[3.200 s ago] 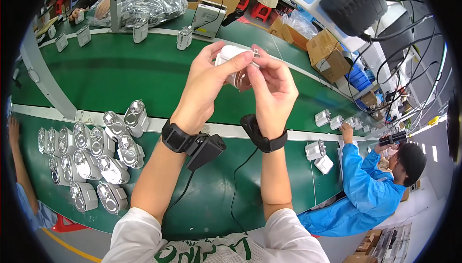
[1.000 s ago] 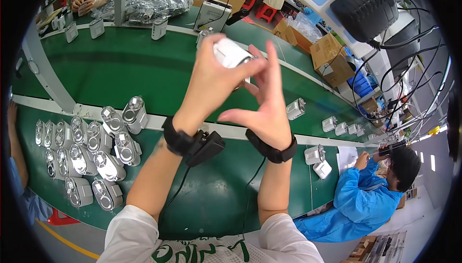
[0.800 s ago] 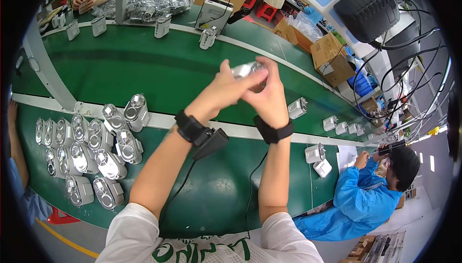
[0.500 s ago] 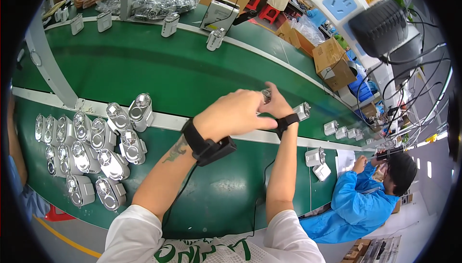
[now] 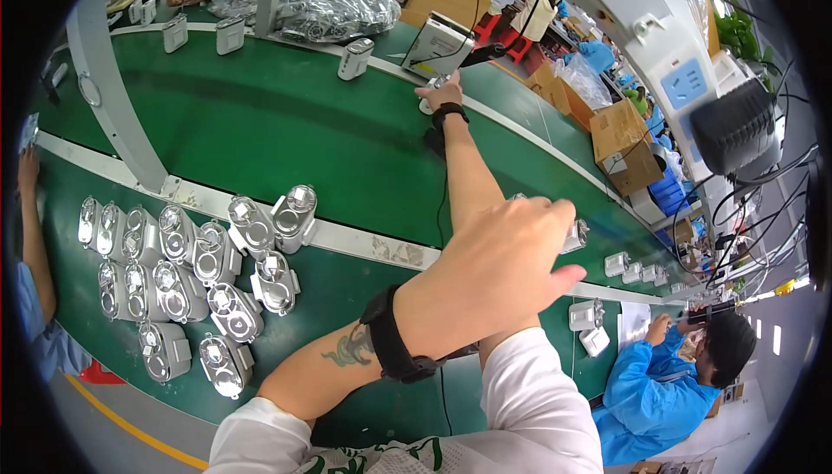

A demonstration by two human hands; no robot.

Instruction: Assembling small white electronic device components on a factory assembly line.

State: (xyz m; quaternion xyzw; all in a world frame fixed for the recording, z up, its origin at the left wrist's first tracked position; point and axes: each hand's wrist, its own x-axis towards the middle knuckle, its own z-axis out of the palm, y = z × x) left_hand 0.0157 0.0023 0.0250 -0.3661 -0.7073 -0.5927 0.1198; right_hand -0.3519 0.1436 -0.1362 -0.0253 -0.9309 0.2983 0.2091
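Observation:
My right arm stretches across the green belt, and my right hand point(image 5: 444, 93) is closed on a small white housing point(image 5: 425, 107) at the belt's far edge. The hand hides most of that housing. Closer to me, my left hand point(image 5: 494, 257) hovers over the near rail with curled fingers and the thumb out to the right. A sliver of a silver-topped housing point(image 5: 520, 197) peeks past its knuckles; the rest is hidden behind the hand. Just right of it, another silver-topped housing point(image 5: 575, 237) stands on the belt.
Several silver-faced housings point(image 5: 178, 292) stand in rows on the near bench at left. More housings point(image 5: 355, 59) line the belt's far edge. A metal post point(image 5: 113, 110) rises at left. A power adapter point(image 5: 735, 132) and cables hang at upper right. A person in blue point(image 5: 663, 396) sits at right.
My right hand has left my left hand and reached out to the housing at the belt's far edge. My left hand stays near the rail. The view has shifted somewhat.

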